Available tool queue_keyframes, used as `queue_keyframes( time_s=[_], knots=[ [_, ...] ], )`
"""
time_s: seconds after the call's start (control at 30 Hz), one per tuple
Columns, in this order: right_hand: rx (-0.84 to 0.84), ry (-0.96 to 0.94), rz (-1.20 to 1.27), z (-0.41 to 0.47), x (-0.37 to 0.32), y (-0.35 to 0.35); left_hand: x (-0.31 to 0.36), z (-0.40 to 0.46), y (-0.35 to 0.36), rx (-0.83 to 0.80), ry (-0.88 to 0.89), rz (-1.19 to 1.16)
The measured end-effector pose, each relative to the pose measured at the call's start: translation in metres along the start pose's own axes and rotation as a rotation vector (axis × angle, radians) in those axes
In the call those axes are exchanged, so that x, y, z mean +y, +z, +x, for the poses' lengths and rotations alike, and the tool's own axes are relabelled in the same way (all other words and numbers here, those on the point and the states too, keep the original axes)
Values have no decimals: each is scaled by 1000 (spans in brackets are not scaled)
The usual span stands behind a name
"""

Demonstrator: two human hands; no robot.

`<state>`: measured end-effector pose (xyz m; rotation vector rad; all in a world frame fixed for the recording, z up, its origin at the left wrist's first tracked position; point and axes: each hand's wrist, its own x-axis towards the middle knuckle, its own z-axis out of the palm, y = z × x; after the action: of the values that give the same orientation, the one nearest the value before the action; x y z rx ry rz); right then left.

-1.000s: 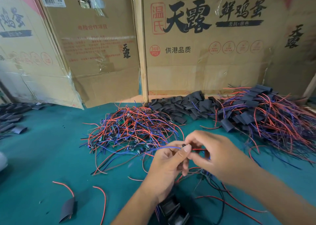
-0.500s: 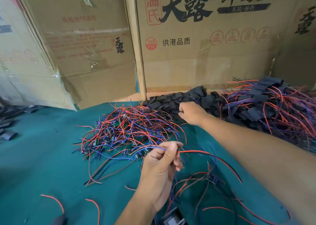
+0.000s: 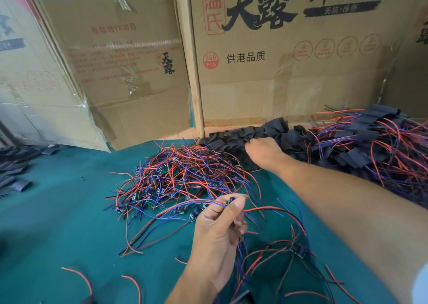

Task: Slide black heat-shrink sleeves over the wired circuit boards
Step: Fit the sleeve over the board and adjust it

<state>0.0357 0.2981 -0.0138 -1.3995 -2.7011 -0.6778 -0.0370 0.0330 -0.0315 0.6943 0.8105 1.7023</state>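
The left hand (image 3: 220, 222) pinches a wired circuit board (image 3: 228, 200) near centre; the right hand (image 3: 261, 149), fingers curled, reaches into the far black sleeves (image 3: 234, 139), perhaps gripping one.

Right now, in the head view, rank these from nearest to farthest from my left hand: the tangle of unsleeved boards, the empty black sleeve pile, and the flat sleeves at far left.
Measured from the left hand:
1. Tangle of unsleeved boards, just ahead, its wires reaching the fingers.
2. Empty black sleeve pile, farther back by the boxes, under the right hand.
3. Flat sleeves, at the far left edge.
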Motion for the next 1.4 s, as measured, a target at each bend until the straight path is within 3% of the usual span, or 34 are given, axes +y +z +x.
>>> queue_keyframes(
  time_s=[0.1, 0.17, 0.23, 0.3, 0.43, 0.57, 0.67, 0.87, 1.0, 1.1, 1.17, 1.4],
  knots=[
    [95, 119, 169, -18, -1, -16, 5, -1, -1, -17, -7, -16],
    [137, 195, 458, -46, -2, -35, 7, -3, -1, -74, -37, -79],
    [148, 135, 807, -92, -6, -54, 8, -5, 0, -180, -78, -162],
    [100, 44, 1023, -146, -13, -74, 7, -9, 2, -289, -100, -193],
    [32, 60, 1332, -225, -32, -90, 4, -17, 8, -438, -154, -116],
    [-119, 139, 2101, -254, -42, -92, 4, -25, 13, -592, -197, -102],
    [-227, 82, 2283, -262, -39, -84, 6, -29, 11, -681, -229, -63],
    [-134, 42, 2218, -265, -35, -74, 2, -28, 8, -706, -214, 24],
    [-40, 176, 2016, -260, -15, -68, 15, -19, 8, -453, -129, -53],
    [-96, 10, 1629, -260, 4, -66, 27, -8, 5, -254, -27, -143],
    [-151, -90, 1507, -261, 9, -63, 31, -5, 2, -193, 2, -185],
    [-181, -109, 1610, -262, 14, -62, 34, -2, -6, -142, 9, -221]
  ],
)
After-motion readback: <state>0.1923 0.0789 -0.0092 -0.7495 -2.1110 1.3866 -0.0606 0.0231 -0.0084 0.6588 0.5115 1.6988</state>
